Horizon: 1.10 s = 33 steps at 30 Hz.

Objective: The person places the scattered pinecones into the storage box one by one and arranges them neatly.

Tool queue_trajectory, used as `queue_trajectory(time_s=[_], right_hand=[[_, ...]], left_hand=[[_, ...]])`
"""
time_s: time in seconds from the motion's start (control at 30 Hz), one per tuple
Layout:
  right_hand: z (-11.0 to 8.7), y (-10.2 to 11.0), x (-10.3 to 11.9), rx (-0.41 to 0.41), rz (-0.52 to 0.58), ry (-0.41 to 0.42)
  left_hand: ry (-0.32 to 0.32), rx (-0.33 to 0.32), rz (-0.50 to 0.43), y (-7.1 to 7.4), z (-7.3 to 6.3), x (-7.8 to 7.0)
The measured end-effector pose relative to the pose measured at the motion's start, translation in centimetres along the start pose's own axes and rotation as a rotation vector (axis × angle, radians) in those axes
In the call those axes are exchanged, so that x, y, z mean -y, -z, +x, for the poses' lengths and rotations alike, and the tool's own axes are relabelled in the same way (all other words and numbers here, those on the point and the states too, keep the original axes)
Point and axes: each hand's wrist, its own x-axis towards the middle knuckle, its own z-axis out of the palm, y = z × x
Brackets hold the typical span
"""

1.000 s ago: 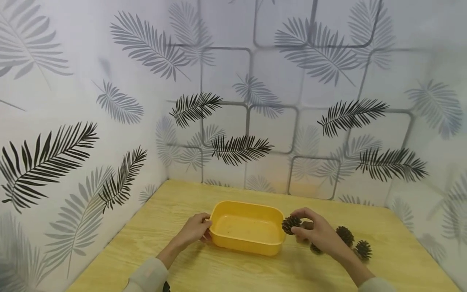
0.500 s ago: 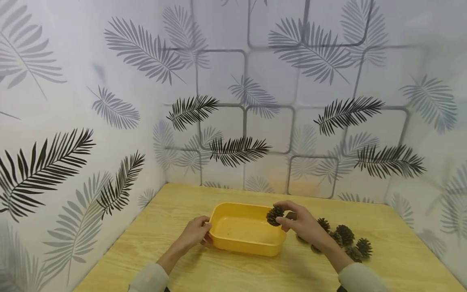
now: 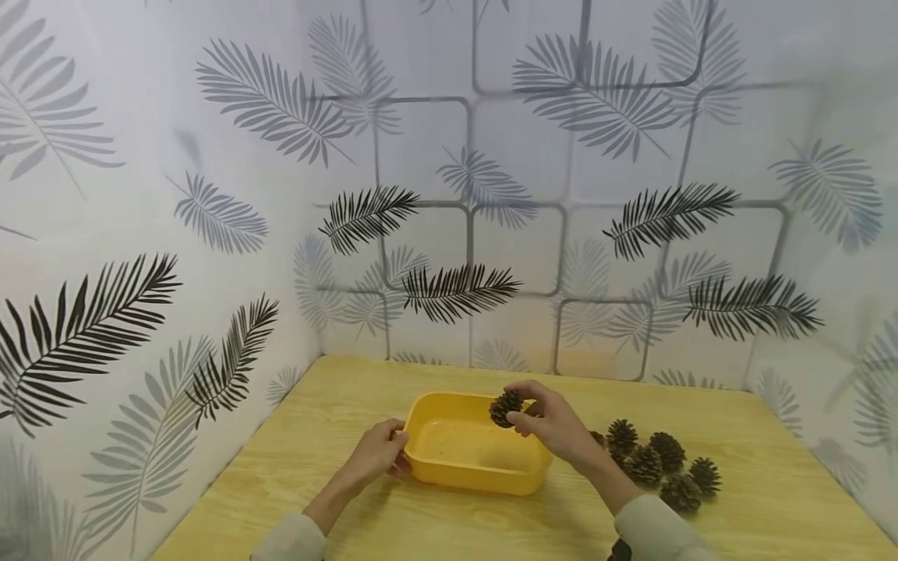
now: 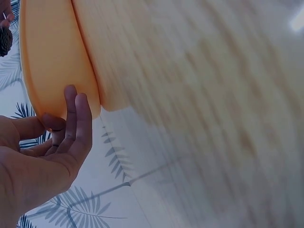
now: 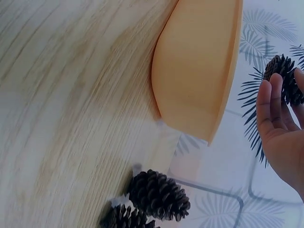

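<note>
Pine cones [image 3: 643, 465]: 5+ on tbl [image 3: 421, 534], 4 o'clock off yellow tub [image 3: 470, 478], prob. left to move | L hand [image 3: 375, 453]: pinching tub edge, 9 o'clock | none seen inside; prob. early | R hand [image 3: 554, 422]: grasping 1 cone [image 3: 504, 411] over tub, ~1 o'clock | vs prev: cone farther twd 9

You wear pale grey, faintly greenish long sleeves: the left sleeve [image 3: 290, 538] and the right sleeve [image 3: 658, 531] look matched, soft and matte. Each ends short of the wrist in a plain, rounded opening, leaving your slim lower forearms bare. Your left hand [image 3: 376, 452] and right hand [image 3: 550, 423] are bare too, with slender fingers. Beside the right sleeve sits a small dark patch [image 3: 620, 550], too cut off to identify.
</note>
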Motion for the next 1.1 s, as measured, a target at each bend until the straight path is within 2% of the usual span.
queue_trajectory(time_s=[0.27,0.63,0.87,1.1], right_hand=[[1.3,-1.8,-0.1,-0.029,0.022,0.022],[3.0,-4.9,0.7,-0.106,0.105,-0.082],[3.7,-6.8,0.8,-0.114,0.138,-0.095],[4.7,-8.1,0.6,-0.173,0.143,-0.114]], left_hand=[[0.007,-0.016,0.008,0.0,0.0,-0.1],[0.015,-0.013,0.003,0.2,-0.3,-0.1],[0.022,-0.009,-0.010,0.1,-0.3,0.3],[0.018,-0.013,-0.006,0.1,0.1,0.2]])
